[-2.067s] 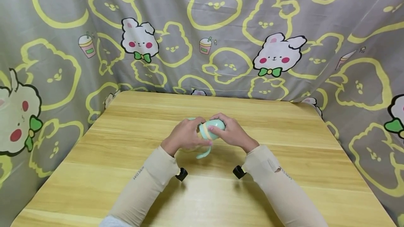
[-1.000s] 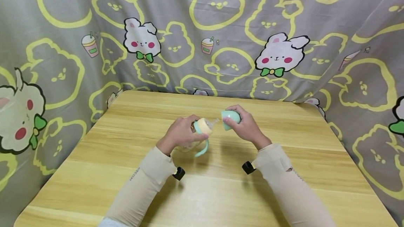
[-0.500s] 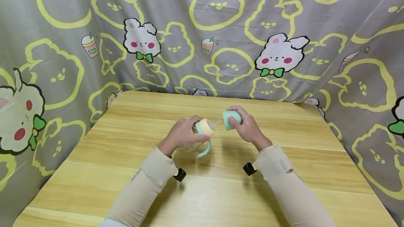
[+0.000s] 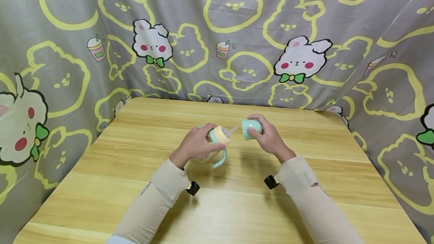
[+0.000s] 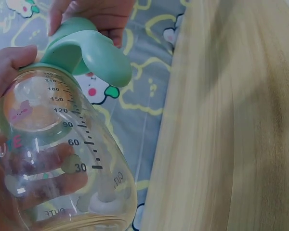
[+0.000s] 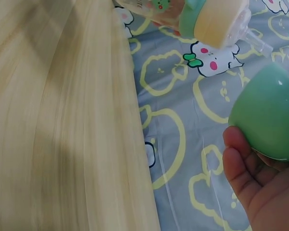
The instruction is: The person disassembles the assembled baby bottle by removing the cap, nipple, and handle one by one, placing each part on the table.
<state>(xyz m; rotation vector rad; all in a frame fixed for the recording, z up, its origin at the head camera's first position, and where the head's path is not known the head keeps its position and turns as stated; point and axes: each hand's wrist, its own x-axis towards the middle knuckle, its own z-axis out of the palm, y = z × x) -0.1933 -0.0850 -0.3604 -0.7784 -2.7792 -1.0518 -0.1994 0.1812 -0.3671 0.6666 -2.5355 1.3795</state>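
My left hand (image 4: 197, 143) grips a clear baby bottle (image 5: 62, 144) by its upper body, tilted toward the right. Measuring marks run down its side, and a mint-green handle (image 4: 222, 160) curves out from the neck. A cream collar (image 6: 219, 21) tops the bottle, with a clear straw spout (image 6: 258, 42) sticking out of it. In my right hand (image 4: 269, 136) is the rounded mint-green cap (image 4: 251, 128), pinched between thumb and fingers, its opening facing the spout. A small gap separates cap and spout. Part of the bottle is hidden behind the left hand in the head view.
Both hands are over a wooden table (image 4: 217, 206). A grey curtain (image 4: 244, 18) with yellow outlines and rabbit faces hangs behind and along both sides. Small black wrist-worn pieces (image 4: 193, 188) stick out from the inner side of each sleeve.
The cap has come off the bottle in my right hand, uncovering the collar and spout. That hand has moved right with it; the left hand holds the bottle nearly in place.
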